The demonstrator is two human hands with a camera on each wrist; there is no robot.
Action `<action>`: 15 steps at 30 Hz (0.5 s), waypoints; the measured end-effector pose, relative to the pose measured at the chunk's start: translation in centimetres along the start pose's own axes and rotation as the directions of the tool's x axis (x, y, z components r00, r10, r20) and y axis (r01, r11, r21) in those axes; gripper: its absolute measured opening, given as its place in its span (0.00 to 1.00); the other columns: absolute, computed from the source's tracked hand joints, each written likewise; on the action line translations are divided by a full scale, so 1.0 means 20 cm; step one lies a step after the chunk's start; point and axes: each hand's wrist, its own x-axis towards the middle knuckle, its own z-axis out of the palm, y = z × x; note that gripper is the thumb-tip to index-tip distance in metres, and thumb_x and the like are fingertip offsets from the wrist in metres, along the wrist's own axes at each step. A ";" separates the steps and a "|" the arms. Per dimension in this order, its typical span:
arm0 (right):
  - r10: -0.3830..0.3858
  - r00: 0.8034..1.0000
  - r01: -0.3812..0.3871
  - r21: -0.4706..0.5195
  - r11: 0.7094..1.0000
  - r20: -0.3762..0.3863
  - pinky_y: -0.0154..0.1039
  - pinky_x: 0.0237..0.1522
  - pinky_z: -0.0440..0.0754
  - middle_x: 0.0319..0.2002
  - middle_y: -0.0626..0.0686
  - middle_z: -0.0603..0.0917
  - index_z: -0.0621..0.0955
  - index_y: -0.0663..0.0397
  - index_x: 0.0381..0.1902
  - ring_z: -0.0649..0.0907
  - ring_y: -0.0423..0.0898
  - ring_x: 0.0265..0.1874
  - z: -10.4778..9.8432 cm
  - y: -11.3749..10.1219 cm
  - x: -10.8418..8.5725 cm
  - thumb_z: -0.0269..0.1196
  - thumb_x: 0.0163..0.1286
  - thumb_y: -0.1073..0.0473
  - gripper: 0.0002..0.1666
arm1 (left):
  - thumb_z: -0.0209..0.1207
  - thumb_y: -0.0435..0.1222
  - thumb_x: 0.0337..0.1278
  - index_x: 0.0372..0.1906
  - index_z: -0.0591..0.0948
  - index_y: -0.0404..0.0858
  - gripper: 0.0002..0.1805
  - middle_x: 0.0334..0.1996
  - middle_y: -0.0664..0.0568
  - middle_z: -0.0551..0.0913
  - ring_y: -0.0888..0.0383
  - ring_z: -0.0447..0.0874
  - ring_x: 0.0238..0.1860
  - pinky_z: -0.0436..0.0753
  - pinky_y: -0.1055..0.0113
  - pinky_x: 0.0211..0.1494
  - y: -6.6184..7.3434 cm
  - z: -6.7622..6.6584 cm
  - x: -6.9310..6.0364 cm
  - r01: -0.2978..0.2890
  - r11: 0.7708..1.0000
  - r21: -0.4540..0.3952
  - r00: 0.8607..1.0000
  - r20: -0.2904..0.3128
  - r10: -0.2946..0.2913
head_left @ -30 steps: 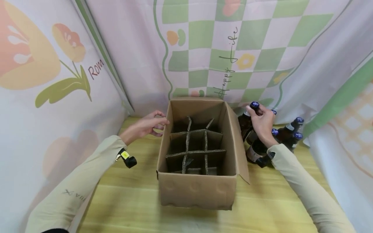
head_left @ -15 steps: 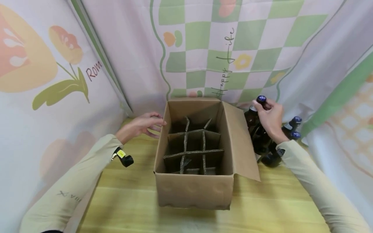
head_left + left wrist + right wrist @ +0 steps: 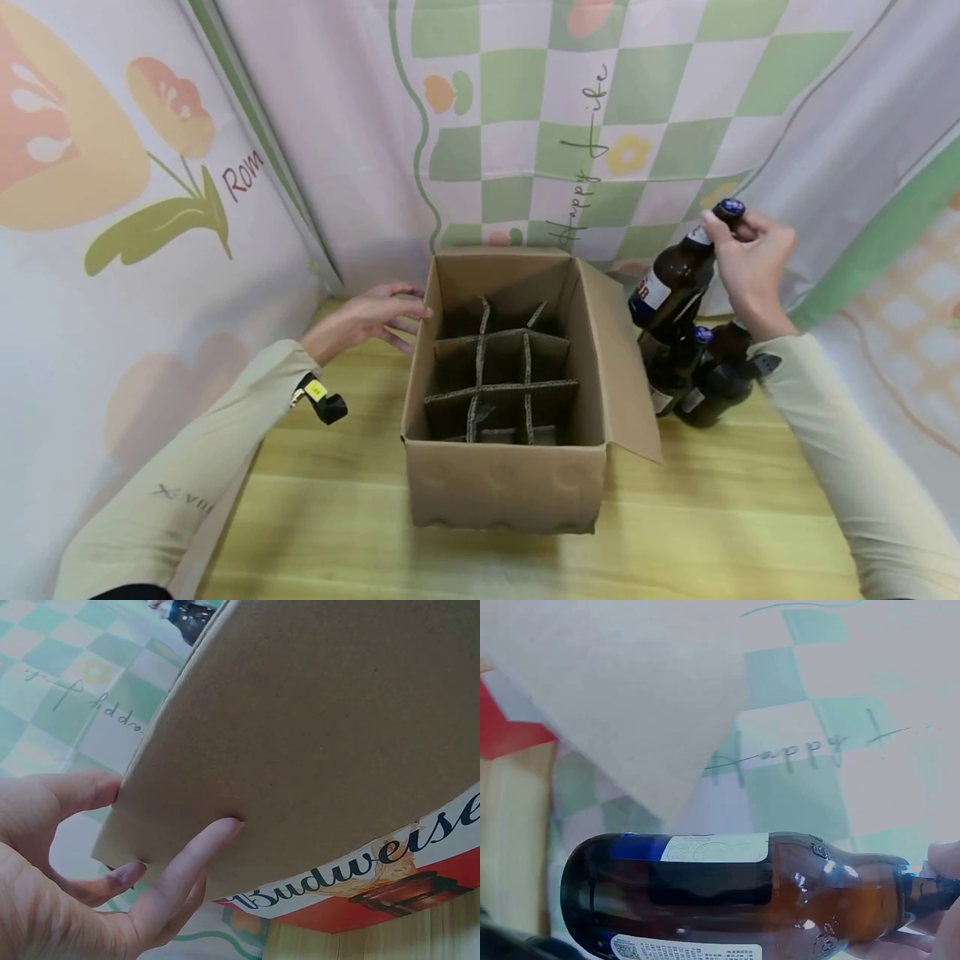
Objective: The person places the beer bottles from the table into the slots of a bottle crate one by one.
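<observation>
My right hand (image 3: 753, 254) pinches a brown beer bottle (image 3: 675, 279) by the neck, just below its blue cap. The bottle hangs tilted to the right of the cardboard box (image 3: 506, 487), raised above the other bottles. In the right wrist view the held bottle (image 3: 795, 892) shows white and blue labels. With relaxed fingers, my left hand (image 3: 375, 321) touches the left side of the box near its far corner. Up close in the left wrist view, the left hand's fingertips (image 3: 229, 825) rest on plain cardboard (image 3: 315, 735), above a red-and-white Budweiser print.
Several brown bottles (image 3: 708, 387) stand on the wooden table (image 3: 697, 500) right of the box, partly hidden by the right wrist. A cardboard divider (image 3: 502, 386) splits the box into cells. One box flap (image 3: 626, 383) leans outward toward the bottles. Printed curtains (image 3: 517, 167) hang behind.
My right hand has lifted the bottle up and to the right, away from the others. The right box flap has swung outward. My left hand stays at the box's left side.
</observation>
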 end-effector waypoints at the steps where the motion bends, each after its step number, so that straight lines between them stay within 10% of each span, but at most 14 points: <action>1: 0.006 1.000 -0.006 0.026 1.000 -0.001 0.19 0.36 0.83 0.28 0.30 0.89 0.90 0.51 0.50 0.86 0.31 0.29 0.00 -0.02 0.01 0.74 0.69 0.54 0.14 | 0.60 0.33 0.72 0.82 0.53 0.33 0.41 0.74 0.31 0.68 0.31 0.68 0.71 0.93 0.53 0.50 0.00 0.00 0.00 -0.003 1.000 -0.001 1.000 -0.001 0.003; 10: 0.002 1.000 0.011 0.423 0.906 -0.030 0.24 0.36 0.89 0.27 0.47 0.92 0.91 0.62 0.42 0.89 0.39 0.28 0.02 -0.16 0.05 0.77 0.60 0.67 0.11 | 0.62 0.33 0.71 0.82 0.54 0.35 0.42 0.75 0.32 0.67 0.32 0.68 0.72 0.93 0.50 0.51 0.01 -0.01 0.00 0.000 1.000 -0.015 1.000 -0.011 0.000; 15: -0.055 0.998 0.067 0.443 0.894 -0.039 0.24 0.34 0.88 0.28 0.50 0.92 0.91 0.65 0.41 0.88 0.41 0.27 0.05 -0.22 0.04 0.76 0.61 0.68 0.10 | 0.62 0.34 0.71 0.82 0.55 0.36 0.42 0.75 0.33 0.68 0.32 0.68 0.73 0.93 0.50 0.52 0.01 -0.01 0.00 -0.008 1.000 -0.025 1.000 -0.011 0.008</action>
